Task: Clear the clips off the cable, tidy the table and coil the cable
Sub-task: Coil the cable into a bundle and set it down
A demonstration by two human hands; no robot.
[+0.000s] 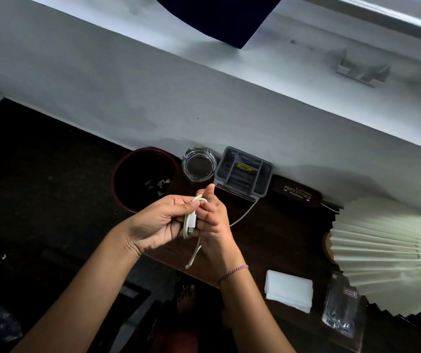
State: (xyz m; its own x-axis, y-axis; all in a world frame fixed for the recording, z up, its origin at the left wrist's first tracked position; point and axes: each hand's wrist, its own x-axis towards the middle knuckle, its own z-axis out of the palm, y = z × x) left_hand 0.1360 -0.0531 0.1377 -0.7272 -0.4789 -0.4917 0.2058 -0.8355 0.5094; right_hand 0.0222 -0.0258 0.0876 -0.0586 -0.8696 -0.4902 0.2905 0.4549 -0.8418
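Coiling above a dark surface (280, 238): left hand (158, 222) and right hand (215, 220) each keep a closed grip on loops of the white cable (188, 225), its tail trailing right. Light and limp, it likely handles best pinched where the loops cross.

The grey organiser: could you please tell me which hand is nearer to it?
Right: the right hand is just below-left of the grey organiser; the left hand lies farther left.
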